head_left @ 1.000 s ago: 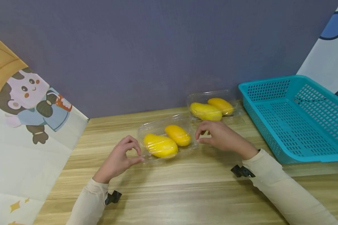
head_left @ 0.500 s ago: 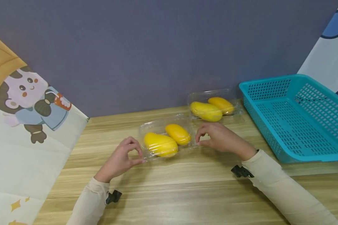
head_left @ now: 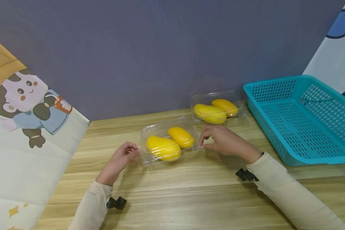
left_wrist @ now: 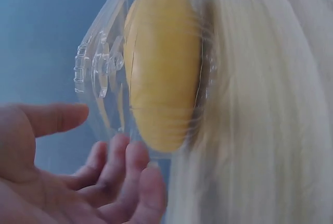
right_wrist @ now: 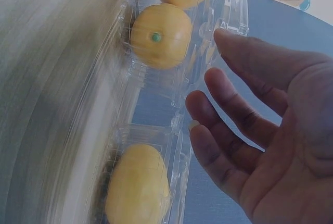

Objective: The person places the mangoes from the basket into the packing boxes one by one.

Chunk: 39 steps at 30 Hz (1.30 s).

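A clear plastic clamshell box (head_left: 158, 128) holds a larger yellow mango (head_left: 163, 148) and a smaller mango (head_left: 181, 137); its lid is down over them. My left hand (head_left: 118, 164) is just off the box's left end. In the left wrist view its thumb and fingers (left_wrist: 56, 119) are spread apart, holding nothing. At the box's right edge, my right hand (head_left: 225, 140) pinches the rim with thumb and index fingertip. The other fingers (right_wrist: 221, 156) curve loosely in the right wrist view; the thumb partly hides the index.
A second clear box (head_left: 208, 96) with two mangoes (head_left: 210, 114) stands behind and to the right, near the dark wall (head_left: 132, 57). A turquoise perforated basket (head_left: 264, 131) sits at the right of the wooden table (head_left: 172, 198).
My left hand has let go of the box's left corner and drawn slightly left, its fingers parting. The right hand stays at the right edge. The boxes have hardly moved.
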Each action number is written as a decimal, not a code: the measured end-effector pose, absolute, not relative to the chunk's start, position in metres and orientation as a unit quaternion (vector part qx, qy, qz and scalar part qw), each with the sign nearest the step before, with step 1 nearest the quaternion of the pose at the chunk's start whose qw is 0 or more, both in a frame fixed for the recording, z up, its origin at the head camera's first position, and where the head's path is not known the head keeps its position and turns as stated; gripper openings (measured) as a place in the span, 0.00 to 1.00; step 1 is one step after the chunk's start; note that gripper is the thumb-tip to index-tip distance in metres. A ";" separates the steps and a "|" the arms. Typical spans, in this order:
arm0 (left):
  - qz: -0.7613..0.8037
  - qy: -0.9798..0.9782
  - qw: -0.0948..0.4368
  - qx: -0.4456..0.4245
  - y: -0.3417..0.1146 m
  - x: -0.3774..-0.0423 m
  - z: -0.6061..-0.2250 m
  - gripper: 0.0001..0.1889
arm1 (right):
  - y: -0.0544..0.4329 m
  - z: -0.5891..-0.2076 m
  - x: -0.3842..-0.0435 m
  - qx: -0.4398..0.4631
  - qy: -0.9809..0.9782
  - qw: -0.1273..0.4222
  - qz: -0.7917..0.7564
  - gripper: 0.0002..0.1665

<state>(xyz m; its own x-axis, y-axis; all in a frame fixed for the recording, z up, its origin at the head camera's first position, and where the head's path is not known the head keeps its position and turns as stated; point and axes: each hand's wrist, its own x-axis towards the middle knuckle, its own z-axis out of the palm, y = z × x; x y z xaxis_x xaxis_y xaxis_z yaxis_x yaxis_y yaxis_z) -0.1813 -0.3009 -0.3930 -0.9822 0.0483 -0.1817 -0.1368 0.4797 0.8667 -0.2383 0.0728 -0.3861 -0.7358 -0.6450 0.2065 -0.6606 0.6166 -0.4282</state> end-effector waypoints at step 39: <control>0.605 0.757 0.247 0.008 -0.294 -0.169 -0.410 0.09 | 0.085 -0.394 -0.240 0.284 -0.887 -0.064 0.359 0.07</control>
<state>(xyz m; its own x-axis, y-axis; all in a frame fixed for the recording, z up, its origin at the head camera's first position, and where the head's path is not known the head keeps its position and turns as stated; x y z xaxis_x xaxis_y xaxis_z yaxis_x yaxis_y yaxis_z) -0.1689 -0.2937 -0.4104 -0.8777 0.3112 -0.3645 -0.2867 0.2683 0.9197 -0.2401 0.0845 -0.3945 -0.8301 -0.5501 0.0915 -0.4587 0.5801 -0.6731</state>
